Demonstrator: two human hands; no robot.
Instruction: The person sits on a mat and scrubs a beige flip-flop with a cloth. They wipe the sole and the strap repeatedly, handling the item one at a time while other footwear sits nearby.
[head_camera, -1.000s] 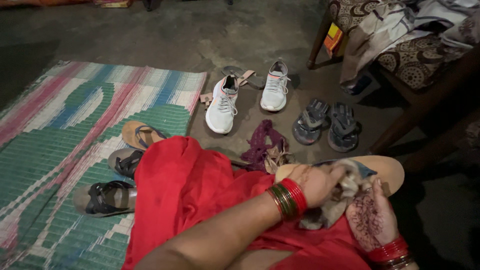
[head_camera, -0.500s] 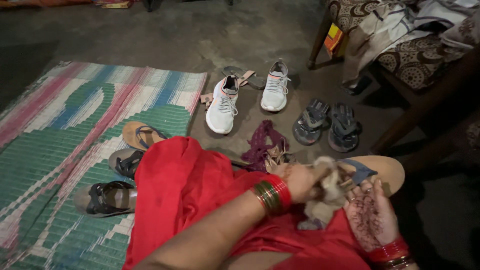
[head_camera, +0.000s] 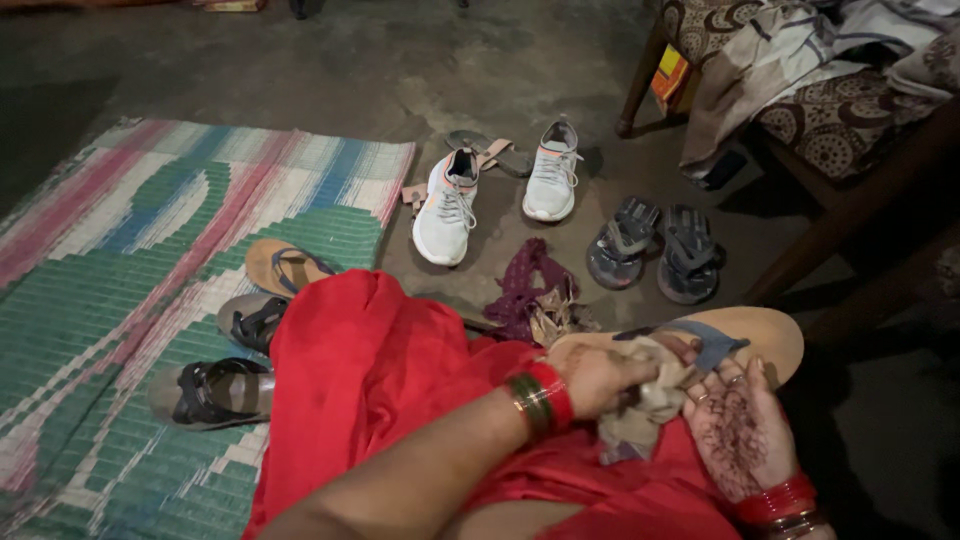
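Taking the tan flip-flop (head_camera: 770, 335) in the person's lap as the landmark: far to its left a striped woven mat (head_camera: 130, 260) carries two dark strapped sandals (head_camera: 215, 392) and a second tan flip-flop (head_camera: 280, 268). Nearer, red cloth (head_camera: 370, 370) covers the knees. The left hand (head_camera: 598, 378) is closed, pressing a pale rag (head_camera: 650, 400) against the landmark's footbed. Beyond it stand white sneakers (head_camera: 448, 208) and grey sandals (head_camera: 655, 250). The right hand (head_camera: 742, 432), fingers loosely spread, palm up, cradles the flip-flop from beneath.
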